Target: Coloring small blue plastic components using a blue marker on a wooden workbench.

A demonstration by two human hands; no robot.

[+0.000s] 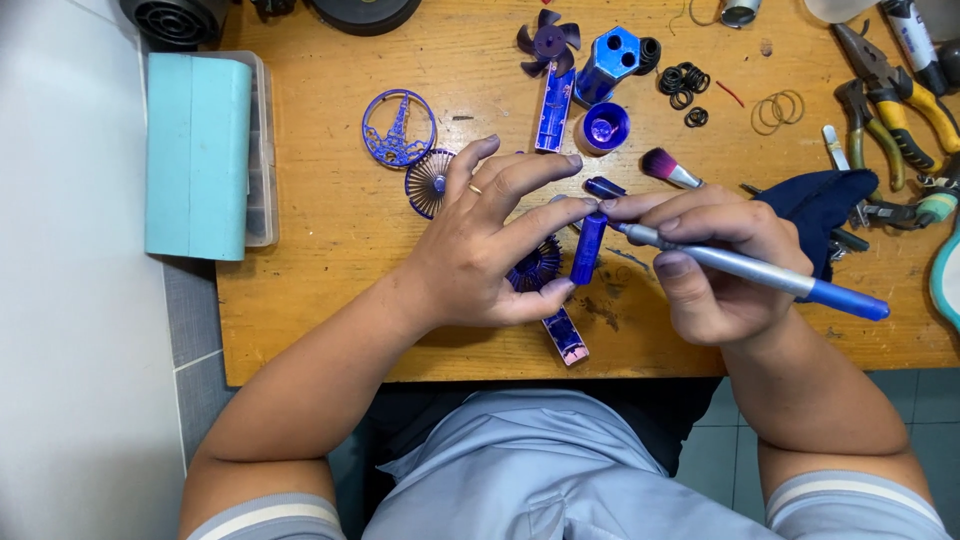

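- Wooden tabletop (330, 250), seen from above; grey tiled floor shows past its left and near edges.
- Left hand (490, 245): thumb and fingertips closed on a small blue tube (588, 248), held upright just above the tabletop, near the middle of the near edge. Remaining fingers are spread above it.
- Right hand (715, 255): closed around a silver-and-blue pen-like tool (750, 268). The tool's tip meets the top end of the blue tube; its blue rear end points toward the right edge.
- Round ribbed blue part (537, 265): lies under the left hand, partly hidden by the fingers.
- Flat blue strip with a pink end (566, 338): lies near the near edge, just below the left thumb.
- Two round blue grilles (400, 128): left of centre, touching or overlapping each other.
- Blue fan blade (549, 42), blue housing (608, 62) and blue cap (604, 128): grouped by the far edge, centre.
- Black rings (684, 82): right of the housing.
- Small brush with pink bristles (668, 168): just above the right hand.
- Dark cloth (825, 205): touching the right hand's far side.
- Pliers with yellow handles (895, 105): far right corner.
- Teal box (198, 155): over the left edge.
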